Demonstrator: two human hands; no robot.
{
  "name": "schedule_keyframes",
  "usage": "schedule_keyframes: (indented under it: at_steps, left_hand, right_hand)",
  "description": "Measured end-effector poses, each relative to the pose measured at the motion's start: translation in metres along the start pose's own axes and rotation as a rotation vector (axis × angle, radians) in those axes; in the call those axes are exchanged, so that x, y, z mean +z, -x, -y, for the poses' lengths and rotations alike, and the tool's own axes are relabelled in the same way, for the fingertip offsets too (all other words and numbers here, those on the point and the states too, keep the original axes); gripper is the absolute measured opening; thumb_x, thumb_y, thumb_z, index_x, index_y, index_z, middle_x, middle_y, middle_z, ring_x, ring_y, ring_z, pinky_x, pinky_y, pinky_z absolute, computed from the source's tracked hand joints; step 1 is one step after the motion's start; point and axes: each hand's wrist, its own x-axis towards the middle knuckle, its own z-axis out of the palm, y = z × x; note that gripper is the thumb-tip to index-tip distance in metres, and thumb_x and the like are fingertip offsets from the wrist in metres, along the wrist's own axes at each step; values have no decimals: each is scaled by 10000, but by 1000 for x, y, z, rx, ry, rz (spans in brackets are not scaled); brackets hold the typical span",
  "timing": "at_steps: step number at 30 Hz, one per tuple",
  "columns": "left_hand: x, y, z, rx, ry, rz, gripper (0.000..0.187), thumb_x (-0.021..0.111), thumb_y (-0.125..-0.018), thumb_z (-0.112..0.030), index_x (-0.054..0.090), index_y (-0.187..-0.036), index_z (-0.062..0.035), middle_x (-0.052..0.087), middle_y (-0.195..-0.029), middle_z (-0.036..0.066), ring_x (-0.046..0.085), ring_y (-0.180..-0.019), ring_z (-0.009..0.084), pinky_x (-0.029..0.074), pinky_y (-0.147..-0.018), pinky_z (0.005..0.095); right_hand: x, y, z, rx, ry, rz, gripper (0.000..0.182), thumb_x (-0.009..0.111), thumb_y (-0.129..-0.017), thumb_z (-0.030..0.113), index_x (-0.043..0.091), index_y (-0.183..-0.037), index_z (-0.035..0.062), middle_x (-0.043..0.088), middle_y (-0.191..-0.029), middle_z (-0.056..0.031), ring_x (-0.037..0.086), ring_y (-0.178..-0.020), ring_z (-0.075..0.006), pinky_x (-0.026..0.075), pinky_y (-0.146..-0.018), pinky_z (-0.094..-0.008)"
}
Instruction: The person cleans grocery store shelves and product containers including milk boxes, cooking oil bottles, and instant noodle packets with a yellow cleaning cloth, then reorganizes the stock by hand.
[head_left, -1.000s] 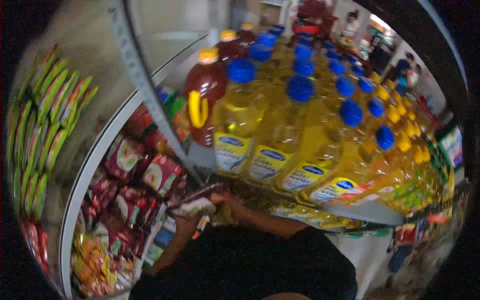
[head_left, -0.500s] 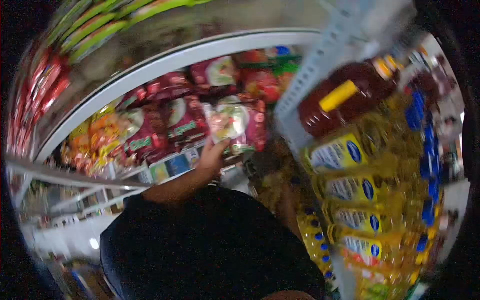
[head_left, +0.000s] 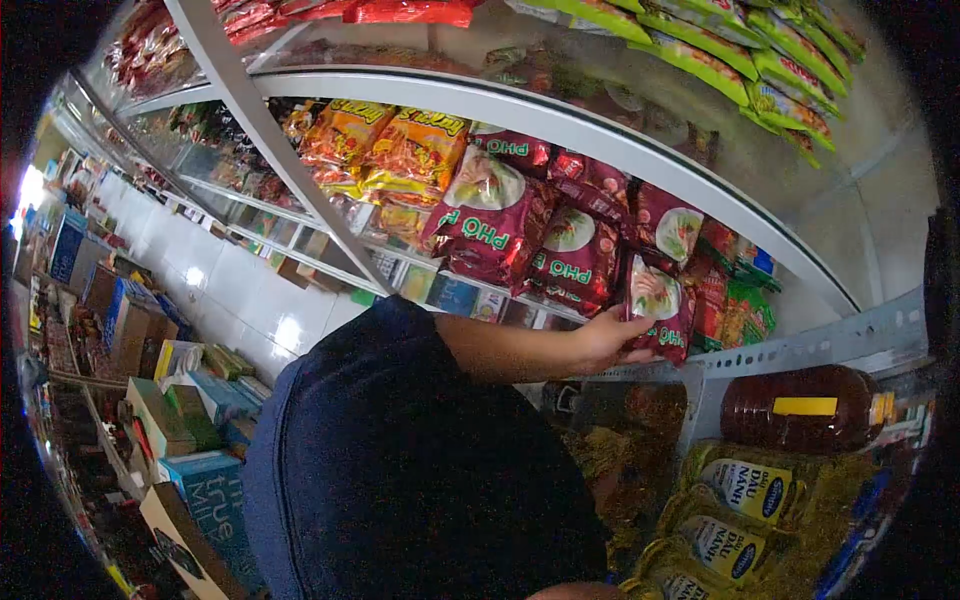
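Note:
My left hand (head_left: pixel 606 340) stretches to the right and is closed on the lower edge of a maroon packet of instant pho noodles (head_left: pixel 657 300). The thumb lies on the packet's front and the fingers are partly hidden behind it. The packet stands tilted in front of the shelf, with a bowl picture and green letters on it. Beside it on the shelf are similar maroon pho packets (head_left: pixel 572 250), several of them stacked. At the bottom edge a small patch of skin shows, but my right hand itself is out of view.
Orange snack packets (head_left: pixel 412 150) lie to the left on the same shelf. A white shelf edge (head_left: pixel 520 95) runs above, with green packets (head_left: pixel 750 60) higher up. Oil bottles (head_left: pixel 735 485) and a dark red bottle (head_left: pixel 800 408) are at lower right. Cartons (head_left: pixel 205 500) stand at lower left.
The view has swung and sharpened, bringing the floor and cartons on the left into sight. My left hand keeps hold of a pho noodle packet and now appears further right in view.

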Motion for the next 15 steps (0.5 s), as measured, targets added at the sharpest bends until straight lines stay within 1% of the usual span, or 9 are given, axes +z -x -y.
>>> schedule_keyframes:
  at_steps: [2, 5, 8, 9, 11, 13, 15]
  left_hand:
    - [-1, 1, 1, 63, 18, 15, 451, 575, -844, -159, 355, -1238, -157, 525, -1106, 18, 533, -977, 171, 470, -820, 315]
    - [5, 8, -2, 154, -78, -1, 486, 565, -840, -105, 331, -1262, -159, 533, -1098, 37, 532, -983, 164, 460, -824, 297]
    - [1, 5, 8, 164, -342, -14, 569, 553, -845, -119, 252, -1326, -155, 531, -1111, 64, 533, -983, 154, 464, -809, 314]
    - [-16, -15, 24, 329, -607, -65, 619, 560, -841, -146, 203, -1347, -144, 524, -1131, 87, 532, -989, 179, 458, -820, 330]
    - [-34, -52, 57, 473, -1013, -222, 699, 571, -832, -197, 135, -1372, -120, 503, -1165, 144, 510, -1030, 240, 425, -869, 348]
    - [-19, -25, 33, 237, -992, -319, 756, 588, -819, -233, 99, -1380, -99, 513, -1136, 196, 516, -1017, 284, 415, -884, 347]
    - [-7, -8, 29, 329, -869, -388, 811, 608, -807, -242, 57, -1382, -90, 555, -1040, 206, 562, -895, 272, 454, -804, 344]
  right_hand:
    - [2, -3, 1, 2, 12, 8, 507, 346, -872, 530, 536, -992, 76, 590, -866, -87, 567, -700, -215, 487, -593, -352]
    - [8, -7, 1, 7, 41, 27, 506, 344, -872, 531, 535, -988, 77, 590, -865, -85, 566, -701, -214, 487, -593, -351]
    - [18, -16, 0, 26, 79, 83, 505, 341, -873, 531, 534, -984, 77, 589, -863, -83, 566, -702, -214, 487, -593, -350]
    - [21, -20, -2, 30, 109, 95, 505, 340, -873, 531, 534, -982, 78, 589, -863, -82, 566, -702, -214, 487, -592, -350]
    - [33, -32, -7, 43, 152, 152, 505, 339, -873, 532, 533, -980, 78, 589, -862, -81, 565, -703, -214, 487, -592, -349]
    - [46, -40, -13, 69, 202, 214, 505, 337, -873, 532, 533, -977, 79, 588, -861, -80, 565, -703, -214, 487, -592, -348]
    - [58, -45, -19, 82, 241, 268, 504, 335, -874, 532, 532, -974, 79, 588, -860, -78, 565, -704, -213, 487, -592, -348]
